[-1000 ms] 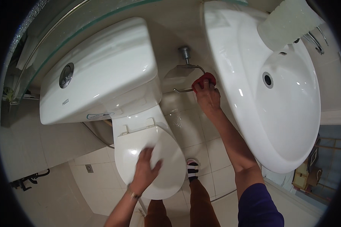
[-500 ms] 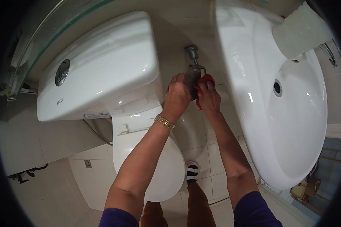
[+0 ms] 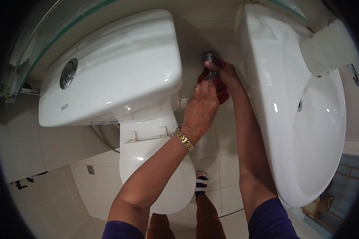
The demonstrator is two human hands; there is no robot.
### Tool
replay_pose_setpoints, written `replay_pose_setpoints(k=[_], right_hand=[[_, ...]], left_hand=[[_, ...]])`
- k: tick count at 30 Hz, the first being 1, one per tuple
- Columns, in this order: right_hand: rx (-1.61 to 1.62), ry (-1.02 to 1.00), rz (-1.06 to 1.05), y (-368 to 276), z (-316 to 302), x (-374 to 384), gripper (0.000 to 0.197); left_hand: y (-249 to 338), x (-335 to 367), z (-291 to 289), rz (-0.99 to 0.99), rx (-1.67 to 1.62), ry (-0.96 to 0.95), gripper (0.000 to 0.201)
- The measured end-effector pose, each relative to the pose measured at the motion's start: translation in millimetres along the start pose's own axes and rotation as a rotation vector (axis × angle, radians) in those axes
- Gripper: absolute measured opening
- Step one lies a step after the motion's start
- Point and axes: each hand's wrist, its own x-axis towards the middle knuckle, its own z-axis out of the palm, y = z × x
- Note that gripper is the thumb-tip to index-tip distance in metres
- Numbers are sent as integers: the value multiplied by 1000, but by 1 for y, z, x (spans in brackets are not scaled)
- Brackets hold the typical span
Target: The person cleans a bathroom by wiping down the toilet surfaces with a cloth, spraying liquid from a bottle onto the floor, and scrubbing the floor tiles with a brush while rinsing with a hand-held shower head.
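Observation:
Between the toilet tank [image 3: 119, 67] and the washbasin [image 3: 263, 99], both my hands are at a chrome wall fixture [image 3: 208, 57]. My left hand [image 3: 201, 107], with a gold and silver watch at its wrist, has its fingers closed around the front metal part of the fixture; their tips are partly hidden. Bunched against the fixture is a red cloth [image 3: 223, 95], gripped by my right hand [image 3: 229, 75]. The right thumb lies along the metal near the wall mount. The cloth and fingers hide much of the fixture.
The closed toilet lid [image 3: 167, 191] is under my left forearm. A whitish cylinder [image 3: 327, 47] stands at the basin's back. At upper left is a glass shelf [image 3: 40, 51]. A floor drain [image 3: 91, 170] lies left of the toilet; my foot [image 3: 202, 181] is on the tiles.
My right hand has moved up toward the wall mount with the red cloth. My left hand has turned and shifted right, from the fixture's dark hanging part to its front metal part. The view has shifted slightly.

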Motion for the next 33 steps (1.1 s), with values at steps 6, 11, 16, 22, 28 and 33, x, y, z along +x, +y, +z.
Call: replay_pose_setpoints(k=[6,11,16,22,28,33], right_hand=[[383,-251,-16,39,-1,21,42],[608,-268,-83,58,6,21,38],[626,-195,-67,72,-5,28,33],[574,41,18,100,-27,21,28],[191,218,-106,162,-63,-2,27],[-218,173,-123,178,-49,-48,36]], left_hand=[[3,5,11,-93,-502,-163,37],[-29,31,39,-325,-426,285,47],[-30,52,37,-653,-380,-259,60],[-43,49,42,-632,-542,-336,57],[-39,46,64,-418,-340,-153,35],[-40,33,70,-368,-315,9,25]])
